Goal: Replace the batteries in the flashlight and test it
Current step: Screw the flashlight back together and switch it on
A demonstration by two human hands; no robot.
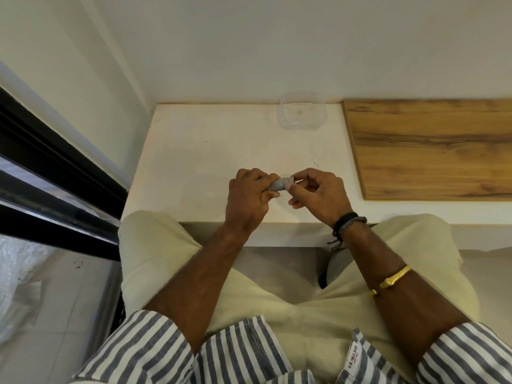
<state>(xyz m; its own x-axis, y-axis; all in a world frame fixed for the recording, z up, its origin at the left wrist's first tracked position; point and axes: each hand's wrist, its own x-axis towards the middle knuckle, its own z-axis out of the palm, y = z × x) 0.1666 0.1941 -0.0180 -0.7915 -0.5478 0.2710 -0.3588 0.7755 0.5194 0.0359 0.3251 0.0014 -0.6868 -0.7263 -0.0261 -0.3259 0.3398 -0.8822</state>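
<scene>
I hold the flashlight (278, 184) in the air just above the white table (199, 151), close to its near edge. It is a small grey thing, and most of it is hidden inside my fists. My left hand (247, 197) is clenched around the body, fingers wrapped over the top. My right hand (318, 194) pinches the other end between thumb and fingertips (291, 180), where a paler band shows. Both hands meet at that joint, so I judge this is a twist at a cap or head. Whether I am unscrewing or tightening, I cannot tell.

No batteries show anywhere: none on the table, none in my hands that I can see. The clear tub (302, 115) at the far side of the table looks empty but for a few specks. A wooden board (432, 148) lies to the right, bare. A few dark flecks are scattered on the white surface near my hands.

So the stage is hard to fix. No light comes from the flashlight, so the test appears not yet done. If this is the opening, the swap and the closing are all still to come. If it is the closing, only the switch-on is left.
</scene>
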